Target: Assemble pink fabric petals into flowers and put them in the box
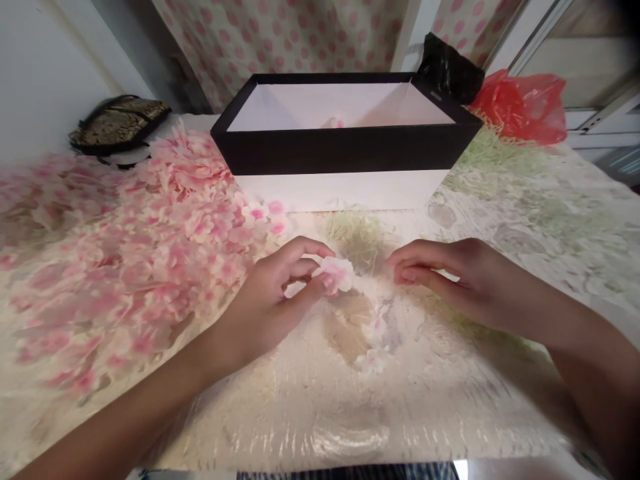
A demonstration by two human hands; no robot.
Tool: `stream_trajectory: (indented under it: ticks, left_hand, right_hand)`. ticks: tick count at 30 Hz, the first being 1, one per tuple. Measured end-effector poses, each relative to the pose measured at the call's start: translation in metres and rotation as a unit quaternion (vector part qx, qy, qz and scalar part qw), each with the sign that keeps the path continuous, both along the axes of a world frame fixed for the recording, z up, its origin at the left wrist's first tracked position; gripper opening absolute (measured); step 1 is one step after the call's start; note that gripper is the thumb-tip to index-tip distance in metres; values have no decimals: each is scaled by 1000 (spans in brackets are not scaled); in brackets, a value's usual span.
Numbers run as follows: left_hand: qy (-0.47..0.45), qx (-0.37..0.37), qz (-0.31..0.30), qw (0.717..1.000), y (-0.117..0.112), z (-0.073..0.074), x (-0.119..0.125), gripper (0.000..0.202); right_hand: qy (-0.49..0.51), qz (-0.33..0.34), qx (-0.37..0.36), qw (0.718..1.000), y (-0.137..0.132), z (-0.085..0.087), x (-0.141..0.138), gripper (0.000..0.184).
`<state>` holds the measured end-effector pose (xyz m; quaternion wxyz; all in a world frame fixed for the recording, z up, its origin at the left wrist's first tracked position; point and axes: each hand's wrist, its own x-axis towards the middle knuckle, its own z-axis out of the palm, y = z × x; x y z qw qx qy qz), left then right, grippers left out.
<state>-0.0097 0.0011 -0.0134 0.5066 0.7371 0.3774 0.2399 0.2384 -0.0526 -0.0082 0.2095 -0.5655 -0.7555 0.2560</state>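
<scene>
A person's left hand [265,297] pinched a pale pink fabric blossom [334,275] at a worktable, its curled fingers [305,248] and thumb closing around the flower's left side, with the petals showing just beyond the fingertips. The right hand [460,283] held nothing. Its fingers [410,273] were half curled and hovered just to the right of the blossom, close to it but apart. Both hands were low over a glossy clear plastic sheet [350,427] spread across the tabletop, with loose petals and a tan patch visible beneath or upon it just below the blossom.

To the left lay a broad heap of pink-and-white artificial petals [125,267]. Ahead stood a rectangular box [345,152] with a black rim and white interior, a small pink blossom [333,123] visible inside. Wisps of pale green shredded paper [355,240] lay between the box and the hands. Beyond the box sat a crumpled black plastic bag [447,67] and a red plastic bag [520,107], with a brown patterned purse [117,123] at far left.
</scene>
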Motion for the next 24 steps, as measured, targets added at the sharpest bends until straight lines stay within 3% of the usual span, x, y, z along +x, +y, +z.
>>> stream_trajectory:
  ticks: [5, 13, 17, 24]
  left_hand:
    - [-19, -19, -24, 999, -6, 0, 0, 6]
    - [-27, -35, -20, 999, -15, 1, 2, 9]
    - [-27, -17, -25, 999, -17, 0, 4, 9]
    - [-22, 17, -26, 999, -19, 0, 6, 6]
  right_hand:
    - [133, 30, 18, 990, -2, 0, -10, 11]
    - [300, 2, 15, 954, -15, 1, -32, 5]
    - [305, -1, 22, 952, -17, -1, -37, 18]
    - [254, 33, 93, 962, -15, 0, -39, 5]
